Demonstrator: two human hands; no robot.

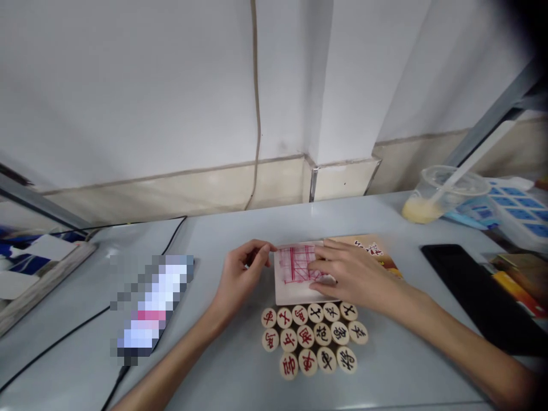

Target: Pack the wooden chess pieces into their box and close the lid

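A shallow white box (295,295) lies on the table with a folded clear sheet (295,265) printed with red grid lines inside it. My right hand (349,271) reaches over the box from the right, fingers spread and resting on the sheet. At the box's upper left corner is my left hand (244,274), its fingers curled and the thumb close against the index finger; whatever is between them is hidden. Just below the box, round Chinese chess pieces (305,337) with red and black characters stand in three rows. An orange printed lid (377,251) lies partly behind my right hand.
To the left a lit, blurred-out phone (156,302) lies with a cable (122,374) attached. On the right are a black phone-like slab (466,297), a plastic cup (428,200) with yellowish drink, and a blue-and-white tray (520,208). A wall rises behind the table.
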